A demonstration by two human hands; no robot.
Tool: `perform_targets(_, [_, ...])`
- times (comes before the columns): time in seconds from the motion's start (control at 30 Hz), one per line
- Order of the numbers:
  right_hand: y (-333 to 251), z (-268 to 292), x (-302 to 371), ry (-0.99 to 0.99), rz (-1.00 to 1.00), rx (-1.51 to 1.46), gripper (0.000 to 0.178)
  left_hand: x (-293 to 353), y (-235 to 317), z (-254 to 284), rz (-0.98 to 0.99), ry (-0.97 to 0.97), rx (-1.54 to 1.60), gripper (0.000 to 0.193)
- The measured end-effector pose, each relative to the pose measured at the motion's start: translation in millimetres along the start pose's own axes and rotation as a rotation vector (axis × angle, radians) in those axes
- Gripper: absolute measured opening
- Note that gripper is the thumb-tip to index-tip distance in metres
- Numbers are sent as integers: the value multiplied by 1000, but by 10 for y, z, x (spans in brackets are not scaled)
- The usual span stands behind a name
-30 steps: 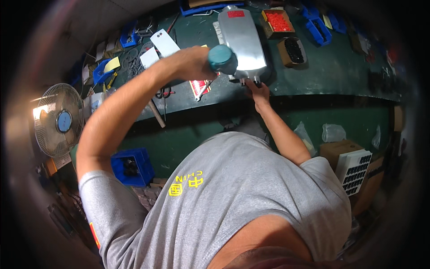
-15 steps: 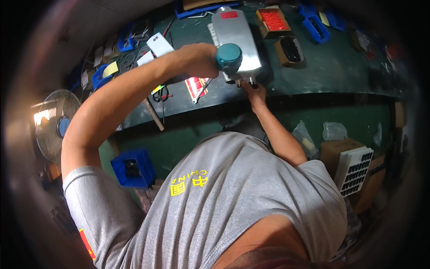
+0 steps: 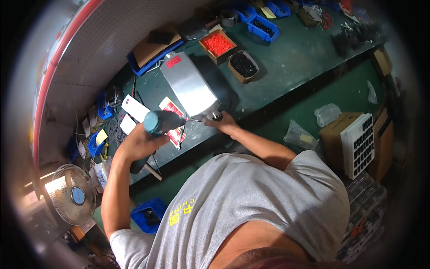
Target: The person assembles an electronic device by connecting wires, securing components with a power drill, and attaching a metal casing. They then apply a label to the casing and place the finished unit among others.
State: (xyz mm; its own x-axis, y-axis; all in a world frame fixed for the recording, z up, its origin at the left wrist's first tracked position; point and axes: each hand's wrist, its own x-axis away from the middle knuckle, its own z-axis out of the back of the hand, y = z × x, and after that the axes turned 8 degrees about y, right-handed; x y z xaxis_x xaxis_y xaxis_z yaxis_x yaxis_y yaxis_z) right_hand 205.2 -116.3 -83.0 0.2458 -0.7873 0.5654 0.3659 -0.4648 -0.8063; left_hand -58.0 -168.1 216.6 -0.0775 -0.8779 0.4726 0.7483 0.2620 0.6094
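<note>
A silver metal housing (image 3: 190, 85) with a red label and a round neck lies on the green workbench (image 3: 286, 74). My left hand (image 3: 141, 142) is closed around the grip of a teal and black power screwdriver (image 3: 154, 123). The tool is held nearly level, its bit pointing right toward the housing's near end. There my right hand (image 3: 225, 124) is closed, its fingers pinching a small black part (image 3: 218, 117) against the housing. Whether the bit touches anything there I cannot tell. A red and white label sheet (image 3: 172, 107) and an open-end wrench (image 3: 181, 138) lie just beyond the tool.
Cartons of red caps (image 3: 218, 44) and black pieces (image 3: 243, 65) stand right of the housing. Blue bins (image 3: 263, 29) line the back. A hammer handle (image 3: 153, 172) juts over the front edge. A fan (image 3: 77, 195) stands at left; cardboard boxes (image 3: 336, 127) stand below right.
My left hand has brought the screwdriver from above the housing down to beside its near end and tipped it level. The right hand remains at that end. The whole view has turned.
</note>
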Motion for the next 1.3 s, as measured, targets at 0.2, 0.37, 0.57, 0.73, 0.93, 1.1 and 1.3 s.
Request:
perform_targets(0.2, [-201, 1065, -436, -34, 166, -47, 30, 277, 97, 72, 77, 136, 125, 39])
perform_targets(0.37, [-378, 1721, -1588, 342, 573, 328, 22, 84, -114, -480, 152, 298, 470, 31])
perform_targets(0.57, [-526, 1653, -2189, 214, 786, 664, 19, -270, -27, -1227, 261, 489, 513, 27])
perform_targets(0.73, [-578, 1677, -2208, 184, 710, 648, 16, -332, -42, -1411, 267, 516, 623, 30])
perform_targets(0.93, [-537, 1726, -2228, 117, 734, 676, 17, -267, -118, -1498, 316, 560, 634, 30])
perform_targets(1.1, [-485, 1794, -2337, 119, 674, 637, 12, -257, -70, -1500, 279, 570, 712, 25])
perform_targets(1.3, [-374, 1834, -2320, 236, 692, 589, 16, -85, -180, -1534, 245, 553, 707, 18])
